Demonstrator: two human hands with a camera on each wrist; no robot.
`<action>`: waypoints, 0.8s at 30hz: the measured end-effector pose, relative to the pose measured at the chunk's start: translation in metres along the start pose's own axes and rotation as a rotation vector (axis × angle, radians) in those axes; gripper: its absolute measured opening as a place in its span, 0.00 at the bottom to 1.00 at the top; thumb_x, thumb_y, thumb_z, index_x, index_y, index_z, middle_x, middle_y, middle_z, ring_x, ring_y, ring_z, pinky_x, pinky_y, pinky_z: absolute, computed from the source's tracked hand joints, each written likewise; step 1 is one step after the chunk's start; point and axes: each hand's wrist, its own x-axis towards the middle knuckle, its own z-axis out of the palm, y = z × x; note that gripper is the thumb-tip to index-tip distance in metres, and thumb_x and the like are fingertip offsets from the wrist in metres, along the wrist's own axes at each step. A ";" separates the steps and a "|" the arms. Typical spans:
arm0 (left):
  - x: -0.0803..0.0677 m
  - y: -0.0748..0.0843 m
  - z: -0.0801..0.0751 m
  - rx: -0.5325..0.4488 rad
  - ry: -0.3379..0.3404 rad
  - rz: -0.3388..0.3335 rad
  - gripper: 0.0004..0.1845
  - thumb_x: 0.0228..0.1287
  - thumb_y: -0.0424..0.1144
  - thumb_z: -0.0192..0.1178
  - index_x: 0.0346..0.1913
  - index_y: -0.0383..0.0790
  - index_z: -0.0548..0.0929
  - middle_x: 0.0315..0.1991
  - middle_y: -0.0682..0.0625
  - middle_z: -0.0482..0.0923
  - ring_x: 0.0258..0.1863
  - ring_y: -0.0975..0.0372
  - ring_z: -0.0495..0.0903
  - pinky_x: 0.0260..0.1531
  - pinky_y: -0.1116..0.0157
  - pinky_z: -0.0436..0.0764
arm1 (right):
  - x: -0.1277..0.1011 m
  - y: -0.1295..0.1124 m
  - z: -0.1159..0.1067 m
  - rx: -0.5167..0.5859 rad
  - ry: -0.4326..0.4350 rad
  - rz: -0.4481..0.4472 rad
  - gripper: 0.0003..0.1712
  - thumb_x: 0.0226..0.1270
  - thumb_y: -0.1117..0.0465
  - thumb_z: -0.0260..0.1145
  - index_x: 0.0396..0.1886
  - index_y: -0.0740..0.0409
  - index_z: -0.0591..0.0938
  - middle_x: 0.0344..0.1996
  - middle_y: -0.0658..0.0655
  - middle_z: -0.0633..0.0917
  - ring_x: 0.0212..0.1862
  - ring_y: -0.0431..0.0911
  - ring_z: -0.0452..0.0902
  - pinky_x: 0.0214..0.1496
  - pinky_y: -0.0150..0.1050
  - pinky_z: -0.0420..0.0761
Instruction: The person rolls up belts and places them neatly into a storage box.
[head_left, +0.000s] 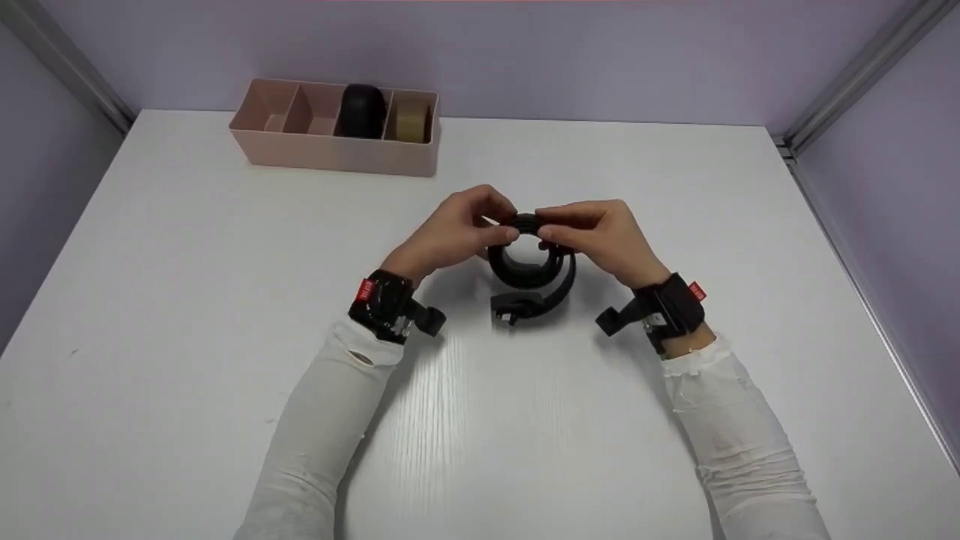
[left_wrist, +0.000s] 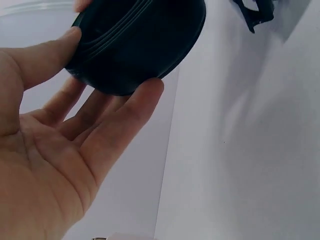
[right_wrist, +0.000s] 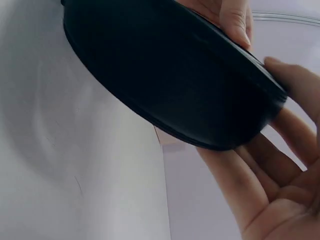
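Observation:
A black belt (head_left: pixel 529 280) is wound into a loose ring, its outer end curving round the lower right of the coil. The dark piece at that loose end, which looks like the buckle (head_left: pixel 510 309), is near the tabletop. My left hand (head_left: pixel 459 231) pinches the top of the ring from the left, thumb at its rim. From the right, my right hand (head_left: pixel 606 236) pinches the same part, fingertips close to the left hand's. Both wrist views show the broad smooth outer face of the belt (left_wrist: pixel 150 45) between thumb and fingers, raised above the table.
A pink divided box (head_left: pixel 337 156) stands at the back left of the white table (head_left: pixel 525 435). Among its compartments, one holds a black rolled item (head_left: pixel 363 112) and the end one a tan rolled item (head_left: pixel 411 121). Pale panels surround the table.

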 end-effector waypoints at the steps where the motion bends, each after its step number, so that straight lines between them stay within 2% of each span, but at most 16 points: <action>1: 0.000 0.000 0.000 -0.016 0.020 -0.002 0.15 0.61 0.40 0.65 0.49 0.42 0.76 0.46 0.48 0.79 0.40 0.58 0.82 0.37 0.57 0.83 | 0.000 0.000 0.000 0.012 0.021 -0.008 0.21 0.58 0.57 0.71 0.51 0.58 0.83 0.42 0.60 0.86 0.41 0.52 0.84 0.42 0.38 0.82; 6: 0.002 0.001 0.001 -0.119 0.130 0.003 0.15 0.62 0.38 0.64 0.49 0.40 0.74 0.47 0.47 0.77 0.41 0.57 0.82 0.35 0.60 0.83 | 0.001 0.000 0.000 0.089 0.111 -0.043 0.20 0.59 0.62 0.70 0.52 0.61 0.82 0.44 0.61 0.85 0.42 0.50 0.84 0.44 0.38 0.82; 9: 0.002 0.001 0.001 -0.138 0.148 0.011 0.15 0.63 0.37 0.64 0.49 0.40 0.74 0.47 0.46 0.77 0.42 0.57 0.82 0.35 0.60 0.83 | 0.001 0.000 0.000 0.107 0.138 -0.061 0.19 0.59 0.64 0.70 0.51 0.63 0.82 0.42 0.62 0.85 0.41 0.50 0.84 0.44 0.40 0.82; 17: 0.001 0.000 -0.003 -0.098 0.074 -0.004 0.16 0.63 0.39 0.63 0.50 0.41 0.73 0.48 0.47 0.77 0.42 0.57 0.82 0.36 0.59 0.83 | 0.001 0.000 0.001 0.096 0.129 -0.040 0.19 0.56 0.61 0.73 0.48 0.61 0.85 0.40 0.62 0.86 0.39 0.50 0.85 0.41 0.40 0.83; 24: -0.001 0.000 -0.004 0.063 -0.053 0.005 0.18 0.60 0.42 0.66 0.50 0.44 0.74 0.48 0.50 0.77 0.40 0.60 0.81 0.37 0.61 0.82 | -0.004 -0.017 0.004 0.027 0.008 0.020 0.19 0.57 0.62 0.72 0.48 0.63 0.84 0.37 0.62 0.87 0.38 0.50 0.85 0.41 0.40 0.83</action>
